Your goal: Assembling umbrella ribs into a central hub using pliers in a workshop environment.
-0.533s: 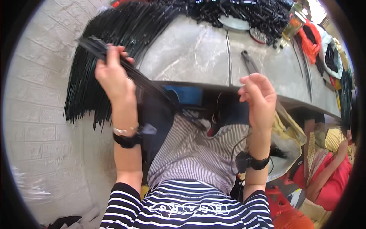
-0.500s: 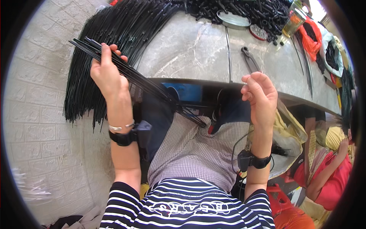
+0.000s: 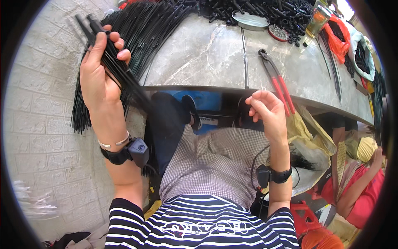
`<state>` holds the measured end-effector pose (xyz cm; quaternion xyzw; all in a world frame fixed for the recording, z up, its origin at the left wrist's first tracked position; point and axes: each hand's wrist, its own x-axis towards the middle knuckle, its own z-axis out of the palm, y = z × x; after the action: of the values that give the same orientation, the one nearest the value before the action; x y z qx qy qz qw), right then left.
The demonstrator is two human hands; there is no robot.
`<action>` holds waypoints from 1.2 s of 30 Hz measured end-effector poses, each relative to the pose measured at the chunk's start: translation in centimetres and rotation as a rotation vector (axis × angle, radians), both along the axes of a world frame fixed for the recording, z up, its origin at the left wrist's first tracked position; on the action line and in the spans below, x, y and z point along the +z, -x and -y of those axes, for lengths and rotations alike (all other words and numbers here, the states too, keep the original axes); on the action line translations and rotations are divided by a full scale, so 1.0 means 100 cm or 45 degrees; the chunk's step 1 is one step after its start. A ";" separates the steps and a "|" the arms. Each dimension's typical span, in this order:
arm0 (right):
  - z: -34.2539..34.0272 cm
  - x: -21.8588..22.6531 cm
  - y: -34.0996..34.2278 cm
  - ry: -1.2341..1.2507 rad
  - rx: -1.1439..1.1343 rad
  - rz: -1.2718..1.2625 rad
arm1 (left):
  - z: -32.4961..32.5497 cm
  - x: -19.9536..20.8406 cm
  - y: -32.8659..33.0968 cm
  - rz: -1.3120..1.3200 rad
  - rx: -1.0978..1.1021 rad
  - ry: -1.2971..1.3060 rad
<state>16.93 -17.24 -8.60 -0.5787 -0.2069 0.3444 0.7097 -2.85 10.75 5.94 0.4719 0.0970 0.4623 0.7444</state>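
Note:
My left hand (image 3: pixel 98 76), raised at the upper left, is closed around a bundle of thin black rods (image 3: pixel 132 88). Thicker black ends stick out above the thumb, and the lower length is smeared by motion. Behind that hand, a large heap of similar black rods (image 3: pixel 145 31) hangs over the table's left side. My right hand (image 3: pixel 268 114) hovers by the table's near edge, above my lap. Its thumb and fingertips are pinched together; anything between them is too small to make out. Just beyond it lie pincers with red handles (image 3: pixel 278 83).
Along the back of the grey table (image 3: pixel 195 54) are a pile of short black tubes (image 3: pixel 286 14), a round shallow tin (image 3: pixel 251 20), a red dish of small metal bits (image 3: pixel 277 33) and a glass jar (image 3: pixel 318 24). At right, a person in red (image 3: pixel 365 189) sits nearby.
My left hand has moved left and up with the rods, whose lower ends have swung off my lap. My right hand has shifted left and down, uncovering the red pincer handles.

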 end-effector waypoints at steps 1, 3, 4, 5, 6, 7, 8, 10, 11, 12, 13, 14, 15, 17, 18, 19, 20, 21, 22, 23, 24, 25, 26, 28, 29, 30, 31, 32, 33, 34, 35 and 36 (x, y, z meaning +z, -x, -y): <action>0.000 0.002 0.001 0.020 -0.004 0.017 | 0.004 0.004 -0.002 0.083 -0.058 -0.010; 0.001 0.004 0.001 -0.006 -0.014 0.030 | 0.010 0.014 -0.006 0.160 -0.017 -0.022; 0.004 0.006 0.002 0.002 -0.038 0.040 | 0.013 0.014 -0.010 0.202 -0.131 -0.040; 0.000 0.009 0.002 -0.014 -0.042 0.054 | 0.015 0.016 -0.012 0.244 -0.226 -0.085; -0.001 0.011 0.005 -0.007 -0.058 0.065 | 0.024 0.011 -0.018 0.248 -0.216 -0.181; -0.002 0.013 0.008 -0.025 -0.066 0.104 | 0.035 0.001 -0.026 0.255 -0.213 -0.274; -0.003 0.017 0.012 -0.066 -0.082 0.130 | 0.042 -0.014 -0.037 0.159 -0.201 -0.396; -0.008 0.041 0.027 -0.152 -0.059 0.169 | 0.063 -0.034 -0.045 0.093 -0.317 -0.413; -0.011 0.058 0.038 -0.188 -0.025 0.185 | 0.073 -0.040 -0.044 0.055 -0.390 -0.412; -0.018 0.066 0.048 -0.244 -0.018 0.241 | 0.082 -0.049 -0.042 0.013 -0.461 -0.330; -0.022 0.078 0.056 -0.273 -0.003 0.318 | 0.091 -0.055 -0.039 -0.028 -0.541 -0.243; -0.029 0.083 0.061 -0.363 -0.026 0.465 | 0.099 -0.058 -0.038 -0.027 -0.617 -0.184; -0.035 0.087 0.064 -0.450 -0.048 0.610 | 0.105 -0.061 -0.036 -0.028 -0.693 -0.121; -0.043 0.092 0.067 -0.437 -0.092 0.778 | 0.107 -0.067 -0.033 0.020 -0.729 -0.165; -0.044 0.092 0.068 -0.421 -0.135 0.940 | 0.109 -0.068 -0.031 0.001 -0.714 -0.132; -0.045 0.093 0.068 -0.421 -0.132 0.944 | 0.109 -0.068 -0.030 -0.016 -0.697 -0.101; -0.046 0.094 0.069 -0.375 -0.154 0.993 | 0.108 -0.070 -0.029 -0.055 -0.700 -0.120; -0.047 0.095 0.069 -0.329 -0.175 1.040 | 0.108 -0.072 -0.028 -0.051 -0.695 -0.118; -0.049 0.094 0.069 -0.327 -0.173 1.043 | 0.109 -0.074 -0.028 -0.062 -0.683 -0.096; -0.051 0.092 0.069 -0.312 -0.150 0.968 | 0.109 -0.077 -0.027 -0.074 -0.670 -0.074; -0.053 0.090 0.069 -0.295 -0.128 0.892 | 0.106 -0.081 -0.026 -0.048 -0.693 -0.079; -0.055 0.087 0.069 -0.291 -0.126 0.894 | 0.105 -0.084 -0.024 -0.044 -0.693 -0.074; -0.057 0.083 0.069 -0.300 -0.112 0.860 | 0.104 -0.087 -0.023 -0.059 -0.684 -0.046; -0.060 0.077 0.068 -0.304 -0.093 0.826 | 0.103 -0.090 -0.021 -0.072 -0.673 -0.012; -0.061 0.075 0.068 -0.294 -0.091 0.809 | 0.103 -0.091 -0.021 -0.076 -0.660 -0.019; -0.062 0.074 0.068 -0.284 -0.091 0.791 | 0.102 -0.092 -0.021 -0.081 -0.647 -0.025; -0.062 0.075 0.069 -0.281 -0.085 0.789 | 0.101 -0.093 -0.020 -0.082 -0.642 -0.021; -0.062 0.077 0.071 -0.257 -0.099 0.828 | 0.100 -0.093 -0.021 -0.078 -0.644 -0.016; -0.063 0.078 0.072 -0.234 -0.112 0.868 | 0.099 -0.094 -0.021 -0.074 -0.646 -0.012; -0.065 0.078 0.074 -0.230 -0.110 0.874 | 0.098 -0.094 -0.020 -0.067 -0.646 -0.009; -0.067 0.077 0.076 -0.256 -0.125 0.862 | 0.098 -0.095 -0.019 -0.062 -0.653 0.007; -0.068 0.077 0.077 -0.283 -0.139 0.851 | 0.097 -0.096 -0.018 -0.057 -0.661 0.022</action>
<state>9.22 -10.43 -0.92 -0.5890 -0.4325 0.0730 0.6788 -1.06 1.05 -3.61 0.4846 -0.0067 0.2444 0.8398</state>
